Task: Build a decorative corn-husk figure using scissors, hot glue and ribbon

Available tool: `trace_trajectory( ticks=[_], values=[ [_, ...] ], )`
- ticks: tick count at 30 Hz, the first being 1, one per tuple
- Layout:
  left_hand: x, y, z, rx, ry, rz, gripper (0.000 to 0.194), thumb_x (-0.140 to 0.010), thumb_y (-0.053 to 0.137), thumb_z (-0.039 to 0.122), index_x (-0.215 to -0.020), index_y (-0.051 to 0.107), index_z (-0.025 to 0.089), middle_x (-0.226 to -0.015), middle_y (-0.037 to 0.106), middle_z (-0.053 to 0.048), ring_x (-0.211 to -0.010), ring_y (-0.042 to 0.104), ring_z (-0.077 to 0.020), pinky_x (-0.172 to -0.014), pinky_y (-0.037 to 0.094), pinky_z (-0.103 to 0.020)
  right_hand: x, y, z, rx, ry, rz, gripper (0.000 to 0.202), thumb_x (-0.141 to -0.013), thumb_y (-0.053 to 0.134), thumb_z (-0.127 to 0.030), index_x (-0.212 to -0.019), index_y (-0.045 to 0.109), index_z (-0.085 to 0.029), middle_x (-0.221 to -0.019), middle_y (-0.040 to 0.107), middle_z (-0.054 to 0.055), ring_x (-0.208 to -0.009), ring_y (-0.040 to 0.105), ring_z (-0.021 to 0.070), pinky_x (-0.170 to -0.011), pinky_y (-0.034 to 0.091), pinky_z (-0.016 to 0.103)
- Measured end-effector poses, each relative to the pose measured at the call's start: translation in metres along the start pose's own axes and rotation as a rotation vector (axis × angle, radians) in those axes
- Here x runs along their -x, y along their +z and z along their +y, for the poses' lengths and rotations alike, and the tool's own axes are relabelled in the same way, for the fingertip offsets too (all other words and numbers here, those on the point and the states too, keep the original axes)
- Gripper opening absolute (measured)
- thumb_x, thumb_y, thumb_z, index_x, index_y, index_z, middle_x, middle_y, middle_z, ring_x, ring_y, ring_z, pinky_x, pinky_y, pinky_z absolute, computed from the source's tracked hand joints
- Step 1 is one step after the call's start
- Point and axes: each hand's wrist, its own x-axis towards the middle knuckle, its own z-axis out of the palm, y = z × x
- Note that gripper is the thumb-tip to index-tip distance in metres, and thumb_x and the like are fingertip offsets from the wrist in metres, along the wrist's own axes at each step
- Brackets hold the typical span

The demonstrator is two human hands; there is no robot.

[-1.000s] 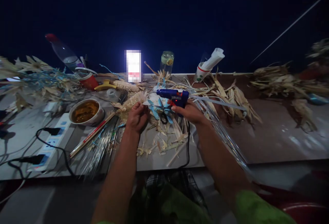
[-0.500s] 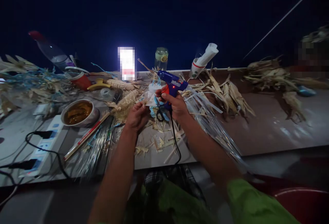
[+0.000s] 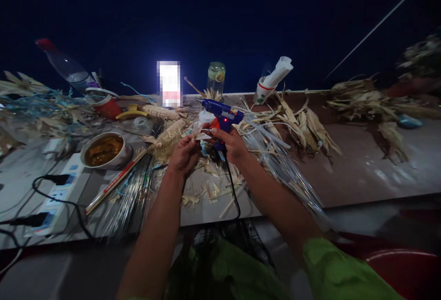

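My right hand [image 3: 231,143] is closed round the handle of a blue glue gun [image 3: 223,111] with an orange trigger and a lit red light. Its nozzle points up and left, and its black cord hangs to the table's front edge. In my left hand [image 3: 186,152], thumb and fingers pinch a small pale piece of corn husk [image 3: 202,136]. The right fingertips come close to this piece; whether they touch it I cannot tell. Under the hands lie husk scraps [image 3: 212,192]. Two corn cobs [image 3: 161,112] lie beyond my left hand.
A bowl of brown liquid [image 3: 128,156], a white power strip [image 3: 65,194] and thin wires [image 3: 132,203] lie to the left. A glass jar [image 3: 216,79] and a paper cup [image 3: 262,91] stand at the back. Clear sticks [image 3: 285,171] and dried husks [image 3: 306,125] lie right.
The glue gun and my right hand have moved a little to the left and slightly down. My left hand stays nearly in place, with the husk piece still pinched.
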Motion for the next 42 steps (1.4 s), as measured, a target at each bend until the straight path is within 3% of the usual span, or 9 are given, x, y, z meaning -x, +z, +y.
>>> trace_trajectory(
  ticks=[11,17,23,26,31,36,42],
  values=[
    [0.0,0.003,0.0,0.015,0.035,0.035,0.02,-0.056,0.074,0.014,-0.071,0.061,0.013,-0.066,0.059,0.0,-0.055,0.05,-0.0061,-0.056,0.04,-0.019,0.0,0.001,0.011,0.011,0.041,0.009,0.024,-0.063,0.07,-0.031,-0.082,0.058,-0.022,-0.095,0.064,0.0,-0.084,0.063,0.0128,-0.077,0.053,0.028],
    [0.0,0.004,-0.001,0.066,0.036,0.061,0.021,-0.057,0.074,0.013,-0.068,0.057,0.014,-0.056,0.052,0.003,-0.052,0.047,-0.0052,-0.054,0.039,-0.018,-0.001,-0.001,0.008,-0.037,-0.016,0.044,0.025,-0.064,0.071,-0.03,-0.085,0.059,-0.022,-0.091,0.064,-0.001,-0.085,0.063,0.0134,-0.079,0.051,0.029],
    [0.0,0.002,0.0,0.147,0.041,0.104,0.026,-0.056,0.073,0.01,-0.072,0.054,0.018,-0.062,0.054,0.003,-0.058,0.051,-0.0061,-0.056,0.04,-0.018,0.0,-0.012,-0.008,0.105,-0.026,0.111,0.034,-0.066,0.068,-0.04,-0.091,0.06,-0.02,-0.078,0.062,-0.002,-0.063,0.059,0.0087,-0.064,0.049,0.023],
    [0.0,0.001,0.002,0.145,0.034,0.08,0.027,-0.056,0.074,0.011,-0.072,0.053,0.019,-0.064,0.054,0.003,-0.058,0.05,-0.0059,-0.057,0.04,-0.019,0.001,-0.014,-0.014,0.099,-0.021,0.08,0.037,-0.067,0.065,-0.046,-0.091,0.06,-0.019,-0.07,0.057,-0.003,-0.055,0.053,0.0055,-0.055,0.046,0.02],
    [-0.002,-0.002,0.003,0.127,0.072,0.086,0.022,-0.06,0.073,0.014,-0.068,0.053,0.018,-0.066,0.055,0.004,-0.056,0.049,-0.0049,-0.057,0.041,-0.02,0.004,-0.014,-0.019,0.138,0.073,0.056,0.045,-0.066,0.062,-0.055,-0.094,0.055,-0.02,-0.066,0.057,-0.004,-0.052,0.054,0.007,-0.054,0.046,0.022],
    [-0.005,-0.005,0.002,0.184,0.107,0.041,0.017,-0.064,0.07,0.01,-0.069,0.056,0.018,-0.067,0.056,0.003,-0.059,0.051,-0.0051,-0.058,0.041,-0.019,0.02,-0.023,-0.039,0.218,-0.035,0.109,0.037,-0.07,0.061,-0.049,-0.093,0.057,-0.02,-0.071,0.058,-0.003,-0.046,0.047,0.0042,-0.047,0.039,0.021],
    [-0.007,-0.007,0.001,0.175,0.082,0.042,0.019,-0.063,0.07,0.01,-0.073,0.057,0.02,-0.068,0.057,0.002,-0.057,0.05,-0.0057,-0.057,0.041,-0.02,0.058,-0.044,-0.077,0.297,-0.213,0.331,0.024,-0.069,0.059,-0.036,-0.086,0.058,-0.019,-0.068,0.057,-0.002,-0.046,0.041,0.0054,-0.048,0.037,0.024]
  ],
)
